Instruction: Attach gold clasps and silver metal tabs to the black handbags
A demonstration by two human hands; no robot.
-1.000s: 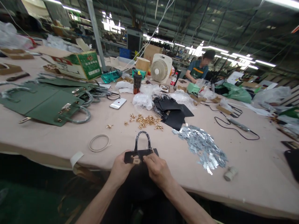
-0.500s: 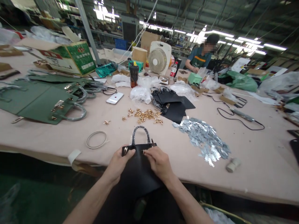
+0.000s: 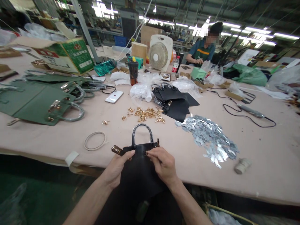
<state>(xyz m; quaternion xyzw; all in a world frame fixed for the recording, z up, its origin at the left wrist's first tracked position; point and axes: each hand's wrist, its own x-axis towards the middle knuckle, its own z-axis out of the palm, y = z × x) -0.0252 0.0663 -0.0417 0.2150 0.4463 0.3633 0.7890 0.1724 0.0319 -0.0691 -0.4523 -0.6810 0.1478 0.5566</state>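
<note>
At the table's near edge I hold a black leather bag panel (image 3: 138, 175) with a wrapped loop handle (image 3: 141, 132). My left hand (image 3: 118, 165) grips its left side, thumb on the top edge beside a gold strap clasp (image 3: 116, 150) that sticks out to the left. My right hand (image 3: 162, 164) pinches a small gold fitting (image 3: 145, 152) at the panel's top middle. Beyond lie a heap of gold metal fittings (image 3: 145, 114) and a pile of silver metal plates (image 3: 209, 137).
Green bag panels (image 3: 39, 103) with handles lie at left by a green and white carton (image 3: 67, 56). A white phone (image 3: 114, 97), black leather pieces (image 3: 174, 104), a white ring (image 3: 95, 141), a fan (image 3: 160, 52) and a corded tool (image 3: 249, 111) sit on the table. Another person (image 3: 202, 50) works at the far side.
The black panel has been unfolded and hangs down over the table edge. The gold strap clasp now sticks out at the left. My view has shifted slightly.
</note>
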